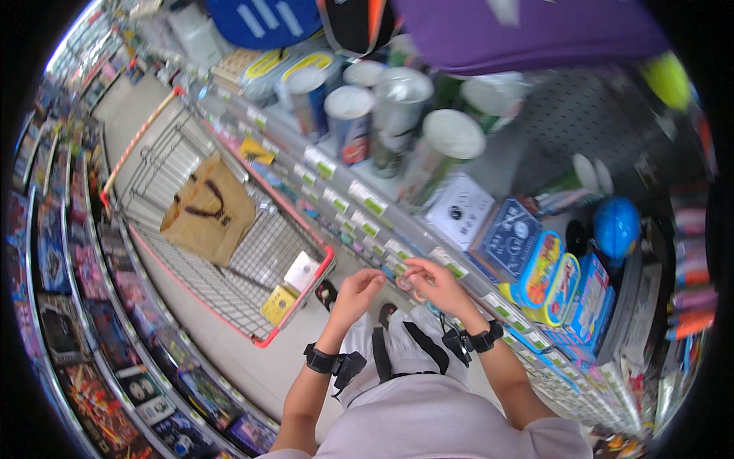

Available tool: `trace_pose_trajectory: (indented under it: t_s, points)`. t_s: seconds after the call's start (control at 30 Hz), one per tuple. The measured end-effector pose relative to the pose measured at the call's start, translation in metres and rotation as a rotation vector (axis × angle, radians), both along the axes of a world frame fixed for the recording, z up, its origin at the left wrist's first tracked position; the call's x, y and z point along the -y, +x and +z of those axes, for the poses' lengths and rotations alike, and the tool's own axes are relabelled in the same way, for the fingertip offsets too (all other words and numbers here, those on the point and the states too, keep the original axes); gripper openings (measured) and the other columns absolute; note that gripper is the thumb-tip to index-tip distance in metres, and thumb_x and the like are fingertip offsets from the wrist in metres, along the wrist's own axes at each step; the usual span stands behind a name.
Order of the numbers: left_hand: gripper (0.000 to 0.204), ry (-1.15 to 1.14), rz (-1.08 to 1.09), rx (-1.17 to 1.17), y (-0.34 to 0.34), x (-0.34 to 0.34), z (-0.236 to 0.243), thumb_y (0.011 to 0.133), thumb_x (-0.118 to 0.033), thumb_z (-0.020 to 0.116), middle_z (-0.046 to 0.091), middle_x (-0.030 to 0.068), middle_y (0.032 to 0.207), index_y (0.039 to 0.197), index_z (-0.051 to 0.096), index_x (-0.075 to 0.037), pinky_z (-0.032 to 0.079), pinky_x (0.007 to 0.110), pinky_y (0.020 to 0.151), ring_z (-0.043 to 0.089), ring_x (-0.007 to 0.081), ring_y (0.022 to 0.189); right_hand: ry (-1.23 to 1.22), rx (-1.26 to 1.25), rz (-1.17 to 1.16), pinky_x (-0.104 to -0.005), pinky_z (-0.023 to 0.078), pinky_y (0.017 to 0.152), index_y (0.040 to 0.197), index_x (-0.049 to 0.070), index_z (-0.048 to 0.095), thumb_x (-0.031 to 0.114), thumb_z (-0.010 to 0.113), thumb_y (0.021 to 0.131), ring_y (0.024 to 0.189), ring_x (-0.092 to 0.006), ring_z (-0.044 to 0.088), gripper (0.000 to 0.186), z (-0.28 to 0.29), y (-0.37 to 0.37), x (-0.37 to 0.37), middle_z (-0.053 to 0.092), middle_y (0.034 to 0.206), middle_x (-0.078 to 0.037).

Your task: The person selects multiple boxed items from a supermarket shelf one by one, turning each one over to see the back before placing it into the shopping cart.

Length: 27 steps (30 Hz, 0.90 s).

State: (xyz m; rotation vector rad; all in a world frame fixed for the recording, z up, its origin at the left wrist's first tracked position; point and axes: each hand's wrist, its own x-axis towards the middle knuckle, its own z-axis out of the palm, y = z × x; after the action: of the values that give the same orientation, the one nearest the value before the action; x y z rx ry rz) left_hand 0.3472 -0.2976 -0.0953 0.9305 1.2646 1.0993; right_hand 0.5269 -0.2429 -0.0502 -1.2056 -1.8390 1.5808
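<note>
My left hand (pixel 362 294) hovers in front of my legs with its fingers bent together. My right hand (pixel 440 286) is a little apart from it, beside the shelf's front edge, thumb and fingers curled in a pinch. Small pinkish round shapes lie by the right fingertips; whether they are held or sit on the shelving behind is too blurred to tell. Anything inside the left fingers is hidden. Nearest the right hand on the shelf (pixel 367 200) are a dark blue box (pixel 506 239), a white box (pixel 460 208) and a blue-and-yellow plastic case (pixel 541 269).
A wire shopping cart (pixel 264 340) with red trim stands to the left, carrying a brown paper bag (pixel 210 210), a yellow box (pixel 280 304) and a white box (pixel 302 270). Several white-lidded cans (pixel 349 126) and a blue ball (pixel 616 226) fill the right shelf. Another stocked shelf (pixel 99 336) lines the far left.
</note>
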Motion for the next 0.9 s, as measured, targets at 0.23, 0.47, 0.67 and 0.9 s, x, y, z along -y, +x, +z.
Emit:
trace_pose_trajectory:
  t_s: [0.23,0.47,0.67,0.9]
  points:
    - [0.028,0.196,-0.231,-0.022,0.072,-0.044,0.055,0.080,-0.009,0.050,0.057,0.0077,0.084,0.105,0.047,0.003,0.041,0.023,0.071,0.054,0.0115,0.078,0.079,-0.251,-0.263,-0.0243,0.041,0.074,0.124,0.004,0.029,0.005,0.049,0.080,0.082,-0.0121,0.053,0.048,0.043,0.079,0.032,0.056,0.091,-0.010]
    - [0.061,0.159,-0.337,-0.005,0.117,-0.063,0.063,0.082,-0.023,0.050,0.059,0.0120,0.076,0.125,0.020,0.007,0.043,0.022,0.062,0.056,0.0136,0.069,0.060,-0.249,-0.224,-0.0262,0.041,0.076,0.132,0.006,0.001,0.006,0.050,0.080,0.085,-0.0145,0.053,0.072,0.039,0.105,0.040,0.054,0.094,-0.012]
    - [0.056,0.125,-0.270,-0.003,0.132,-0.057,0.070,0.082,-0.024,0.051,0.059,0.0102,0.075,0.124,0.027,0.005,0.043,0.022,0.058,0.055,0.0122,0.063,0.148,-0.182,-0.197,-0.0251,0.042,0.074,0.132,0.008,0.003,0.003,0.051,0.079,0.083,-0.0133,0.053,0.072,0.034,0.109,0.041,0.056,0.091,-0.010]
    - [0.043,0.130,-0.202,0.017,0.127,-0.053,0.065,0.083,-0.020,0.050,0.057,0.0073,0.081,0.117,0.041,0.003,0.044,0.021,0.060,0.055,0.0095,0.066,0.160,-0.188,-0.159,-0.0271,0.041,0.076,0.132,0.006,0.001,0.007,0.050,0.080,0.084,-0.0151,0.054,0.071,0.034,0.108,0.044,0.056,0.092,-0.011]
